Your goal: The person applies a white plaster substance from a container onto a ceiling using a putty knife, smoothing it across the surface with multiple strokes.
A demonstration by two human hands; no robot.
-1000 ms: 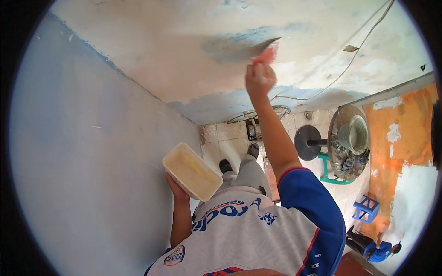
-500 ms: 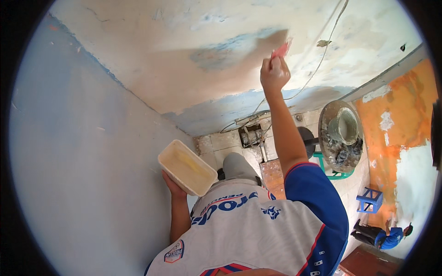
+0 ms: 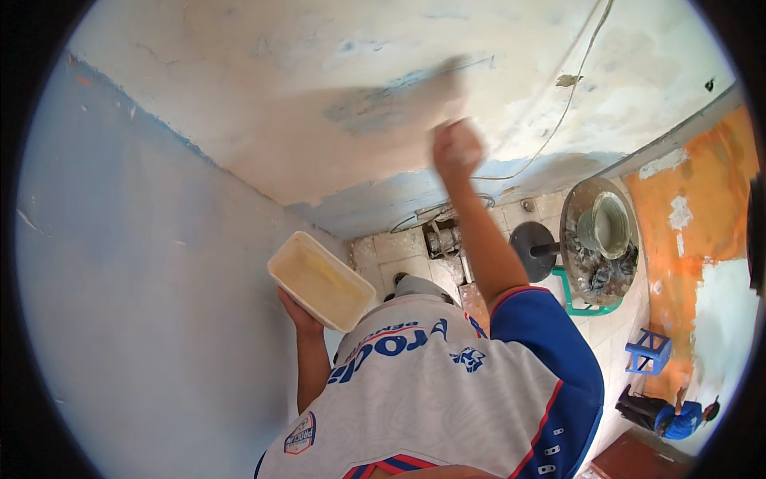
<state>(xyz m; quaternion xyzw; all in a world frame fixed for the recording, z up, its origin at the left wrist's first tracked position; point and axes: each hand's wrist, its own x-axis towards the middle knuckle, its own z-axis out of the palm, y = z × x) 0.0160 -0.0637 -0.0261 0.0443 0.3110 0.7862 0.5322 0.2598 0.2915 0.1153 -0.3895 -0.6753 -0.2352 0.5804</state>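
Note:
My left hand (image 3: 300, 310) grips a cream rectangular plastic tub (image 3: 351, 321) by its side, tilted, near the bluish side wall. Pale paste with a yellowish patch coats its inside. Raised in front of the patchy white wall (image 3: 319, 136), my right hand (image 3: 457, 150) is closed in a fist and smeared by motion. A pinkish putty scraper (image 3: 457, 106) shows only as a faint blur above the knuckles. Close by, wall areas of bare blue and damp-looking beige filler lie under my arm's shadow.
At right, a round table (image 3: 589, 195) carries a bucket (image 3: 604, 226) and crumpled dark plastic. A green stool (image 3: 597, 310) and blue stool (image 3: 648, 351) stand nearby. A cable (image 3: 576, 88) hangs along the wall. Far right, a person in blue (image 3: 678, 419) is by the orange wall (image 3: 694, 191).
My right hand has moved left and down along the wall with the putty scraper, now blurred. The blue patch shows fresh streaks. The tub has shifted slightly up and left.

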